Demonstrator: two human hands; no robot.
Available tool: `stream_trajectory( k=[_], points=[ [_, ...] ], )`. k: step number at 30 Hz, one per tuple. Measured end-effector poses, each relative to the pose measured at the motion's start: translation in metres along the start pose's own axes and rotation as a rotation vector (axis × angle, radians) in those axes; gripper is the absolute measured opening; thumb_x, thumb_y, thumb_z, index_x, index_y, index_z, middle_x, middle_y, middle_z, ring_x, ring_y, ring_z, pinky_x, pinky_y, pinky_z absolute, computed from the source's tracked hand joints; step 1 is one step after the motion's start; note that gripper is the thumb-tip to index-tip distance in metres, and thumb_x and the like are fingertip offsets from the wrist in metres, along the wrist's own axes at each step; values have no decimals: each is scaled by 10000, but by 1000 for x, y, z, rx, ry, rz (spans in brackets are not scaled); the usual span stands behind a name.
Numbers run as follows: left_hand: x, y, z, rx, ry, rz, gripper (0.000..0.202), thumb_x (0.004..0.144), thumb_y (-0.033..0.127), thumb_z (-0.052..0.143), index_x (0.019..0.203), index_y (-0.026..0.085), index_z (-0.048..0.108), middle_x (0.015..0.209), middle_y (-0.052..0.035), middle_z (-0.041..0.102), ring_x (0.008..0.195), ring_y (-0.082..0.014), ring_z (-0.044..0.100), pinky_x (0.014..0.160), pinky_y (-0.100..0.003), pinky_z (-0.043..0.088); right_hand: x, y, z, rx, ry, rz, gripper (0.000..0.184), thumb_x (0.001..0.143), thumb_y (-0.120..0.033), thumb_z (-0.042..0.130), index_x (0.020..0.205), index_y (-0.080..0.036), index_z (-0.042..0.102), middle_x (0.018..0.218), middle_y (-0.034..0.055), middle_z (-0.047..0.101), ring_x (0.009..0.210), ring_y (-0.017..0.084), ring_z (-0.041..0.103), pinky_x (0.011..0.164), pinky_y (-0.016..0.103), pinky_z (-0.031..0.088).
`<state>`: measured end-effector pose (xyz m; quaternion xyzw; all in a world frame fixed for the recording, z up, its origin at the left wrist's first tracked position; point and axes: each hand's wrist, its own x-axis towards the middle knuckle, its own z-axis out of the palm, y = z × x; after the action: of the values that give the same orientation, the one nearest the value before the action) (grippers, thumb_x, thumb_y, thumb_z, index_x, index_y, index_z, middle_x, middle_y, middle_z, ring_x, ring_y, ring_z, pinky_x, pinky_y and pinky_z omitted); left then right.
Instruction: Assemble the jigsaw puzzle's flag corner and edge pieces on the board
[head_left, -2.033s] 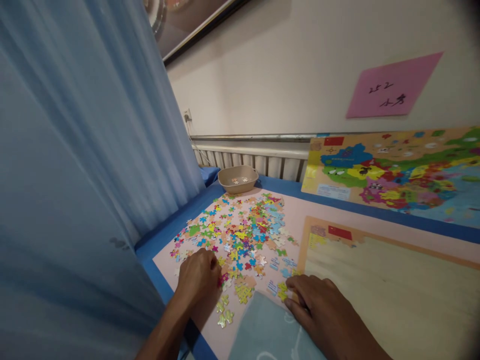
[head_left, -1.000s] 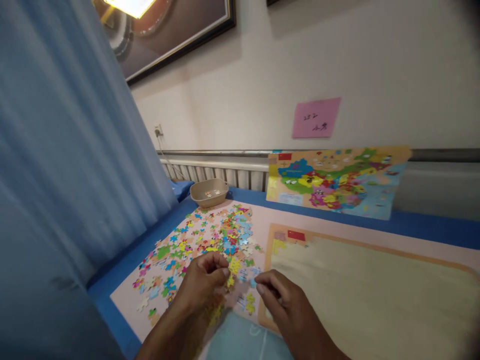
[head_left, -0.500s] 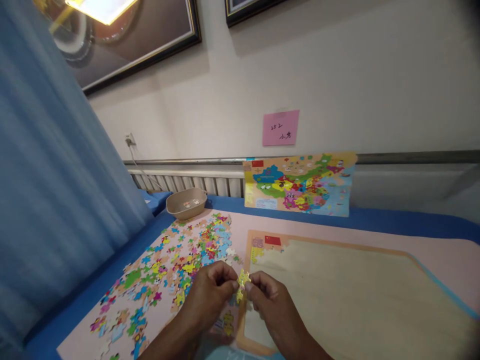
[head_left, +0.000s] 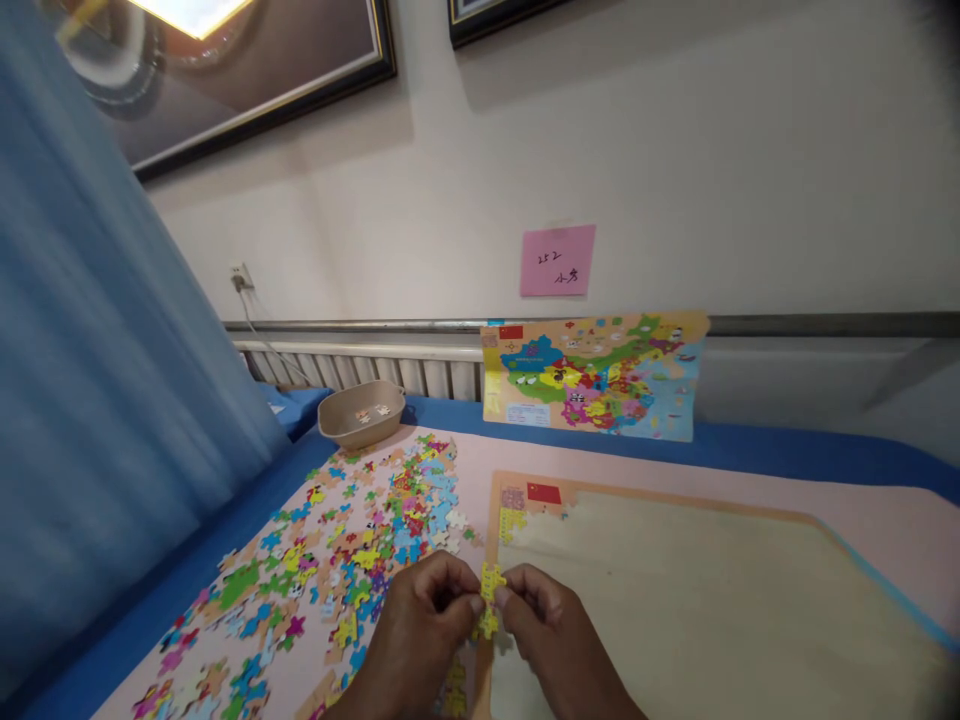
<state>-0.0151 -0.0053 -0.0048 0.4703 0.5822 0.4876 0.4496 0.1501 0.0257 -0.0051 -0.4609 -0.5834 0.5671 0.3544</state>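
Observation:
Both hands meet low in the middle of the view and pinch a small cluster of yellow puzzle pieces (head_left: pixel 489 598) between thumbs and fingertips. My left hand (head_left: pixel 424 625) grips its left side and my right hand (head_left: pixel 544 625) its right side. They hover over the left edge of the puzzle frame board (head_left: pixel 720 590), whose top left corner holds a few fitted pieces with a red flag. Many loose coloured pieces (head_left: pixel 352 560) lie spread on the pink mat to the left.
A tan bowl (head_left: pixel 360 413) with a few pieces sits at the mat's far left corner. A finished map picture (head_left: pixel 592 375) leans against the wall under a pink note (head_left: pixel 557 260). A blue curtain (head_left: pixel 97 400) hangs on the left.
My hands left the loose pieces on the mat, came together and now hold the yellow pieces between them. The view swung right and up, showing more wall and board.

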Motion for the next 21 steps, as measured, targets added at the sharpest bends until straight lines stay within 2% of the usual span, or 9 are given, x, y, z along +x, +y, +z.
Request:
stream_trajectory(
  k=[6,21],
  points=[
    [-1,4,6,3,15,5,56,691,229,697,711,179,681,623,34,569,583,-105,477,557,-221,356,0,-3,0,3,13,14,294,761,-518,592,729,-226,590,611,-59,429,570,125,355,567,271,329],
    [-1,4,5,47,16,31,63,742,234,664,742,173,682,649,27,588,612,-115,495,574,-230,351,1,-1,0,23,-2,32,266,769,-493,595,722,-235,553,608,-71,402,564,120,339,563,268,315]
  ],
)
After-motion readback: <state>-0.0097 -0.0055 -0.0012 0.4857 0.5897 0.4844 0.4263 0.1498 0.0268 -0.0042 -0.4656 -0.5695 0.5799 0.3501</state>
